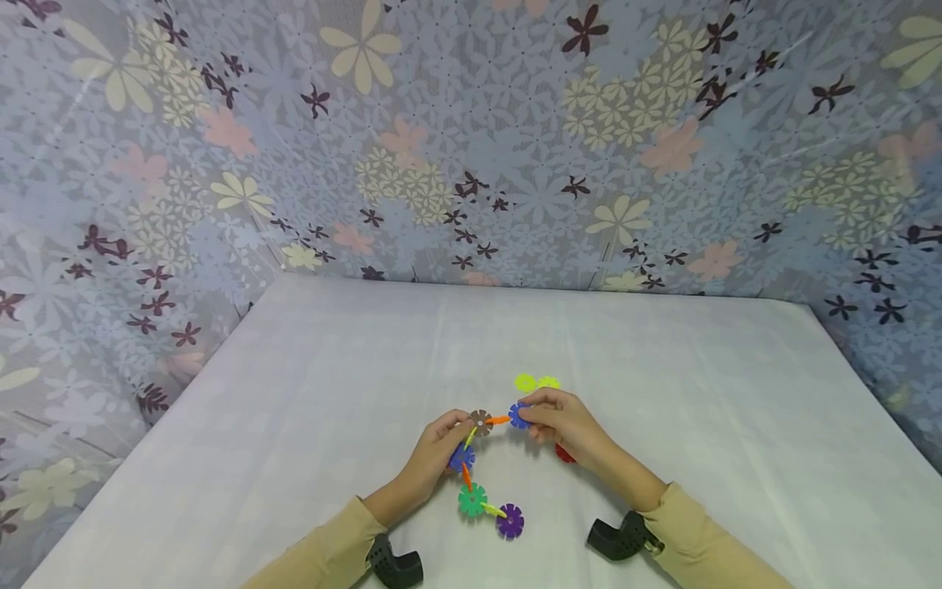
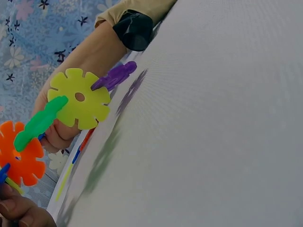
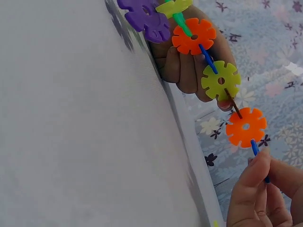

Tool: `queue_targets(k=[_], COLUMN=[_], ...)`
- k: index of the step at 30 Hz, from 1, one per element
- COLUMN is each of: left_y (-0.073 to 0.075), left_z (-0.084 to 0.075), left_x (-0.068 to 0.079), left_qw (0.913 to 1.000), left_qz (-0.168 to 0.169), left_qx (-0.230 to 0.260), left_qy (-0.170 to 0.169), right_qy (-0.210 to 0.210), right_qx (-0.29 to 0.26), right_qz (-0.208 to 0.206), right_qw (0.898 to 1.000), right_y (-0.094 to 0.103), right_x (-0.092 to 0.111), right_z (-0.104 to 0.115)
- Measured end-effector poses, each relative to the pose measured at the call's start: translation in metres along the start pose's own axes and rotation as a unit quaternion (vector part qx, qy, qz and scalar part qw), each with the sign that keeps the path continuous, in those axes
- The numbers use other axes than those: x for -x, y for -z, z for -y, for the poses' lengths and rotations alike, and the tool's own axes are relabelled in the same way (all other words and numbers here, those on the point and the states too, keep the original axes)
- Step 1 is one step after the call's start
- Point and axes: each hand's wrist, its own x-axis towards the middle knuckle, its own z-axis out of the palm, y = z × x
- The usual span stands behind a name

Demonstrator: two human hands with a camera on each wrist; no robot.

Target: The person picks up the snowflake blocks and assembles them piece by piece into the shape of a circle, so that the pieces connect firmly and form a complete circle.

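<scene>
A chain of notched plastic flower discs hangs between my two hands over the table. My left hand [image 1: 430, 458] grips it around a blue disc [image 1: 462, 458], beside a brown disc [image 1: 481, 423]. From there the chain runs down through a green disc [image 1: 473, 500] to a purple disc [image 1: 510, 521] at its free end. Several linking discs, such as the orange disc [image 3: 246, 126] and the yellow disc [image 2: 78, 98], are slotted crosswise between them. My right hand [image 1: 562, 421] pinches the blue disc [image 3: 255, 147] at the other end between thumb and fingers.
Loose yellow discs [image 1: 526, 382] lie on the white-covered table [image 1: 353, 352] just beyond my right hand. A red disc [image 1: 565, 454] shows partly from under that hand. Black devices [image 1: 621, 536] are worn at both wrists. A flower-patterned curtain [image 1: 471, 164] stands behind the table.
</scene>
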Motion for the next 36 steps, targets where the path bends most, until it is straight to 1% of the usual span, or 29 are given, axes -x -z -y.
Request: queue_targets(k=[2, 5, 11, 13, 16, 19, 22, 31, 36], left_y=[-0.001, -0.001, 0.006, 0.007, 0.007, 0.007, 0.007, 0.009, 0.005], left_z=[-0.004, -0.004, 0.015, 0.02, 0.021, 0.02, 0.019, 0.018, 0.002], left_x=[0.002, 0.002, -0.006, -0.009, -0.008, -0.007, -0.006, -0.006, 0.001], left_qw=[1.0, 1.0, 0.9997, 0.9998, 0.9995, 0.9987, 0.9982, 0.9976, 0.9969], left_qz=[0.0, 0.006, 0.017, 0.018, 0.027, 0.039, 0.045, 0.052, 0.056], left_qx=[-0.004, 0.0, 0.017, 0.008, -0.009, -0.021, -0.028, -0.037, -0.045], left_qy=[-0.001, -0.007, -0.005, -0.004, -0.015, -0.024, -0.029, -0.026, -0.033], right_qy=[-0.005, -0.01, -0.011, -0.011, -0.014, -0.016, -0.011, 0.016, 0.009], right_qx=[-0.012, -0.022, -0.022, -0.024, -0.021, -0.02, -0.022, -0.039, -0.062], right_qz=[0.003, 0.006, 0.004, 0.01, 0.019, 0.025, 0.022, 0.003, 0.0], right_qw=[1.0, 1.0, 1.0, 1.0, 0.999, 0.999, 0.999, 0.999, 0.998], right_y=[-0.001, -0.002, -0.004, -0.004, -0.004, -0.006, -0.007, -0.011, -0.012], right_x=[0.001, 0.001, 0.001, 0.001, 0.0, 0.001, 0.003, 0.004, 0.005], right_z=[0.0, 0.0, 0.0, -0.001, -0.001, -0.001, -0.002, -0.008, -0.011])
